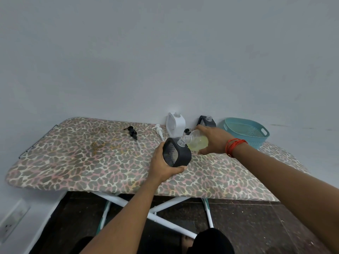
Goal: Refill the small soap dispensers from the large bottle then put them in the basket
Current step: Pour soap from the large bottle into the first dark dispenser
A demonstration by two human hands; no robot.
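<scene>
Right hand (212,140) covers the rear of the large bottle (198,143) and the lower part of the rear black dispenser (206,122). Wall socket (11,222) is cut off at lower left.

— Free room on the ironing board (82,162)?
— Plenty across the left half; just a black pump (132,133) and white pump (159,132) toward the back.
— Way to the teal basket (256,140)?
— Barred low by right hand (212,140) gripping large bottle (197,143), left hand (161,165) holding black dispenser (180,156); open above. Behind, white dispenser (176,125) and second black dispenser (207,122), seemingly against the wall (165,52).
</scene>
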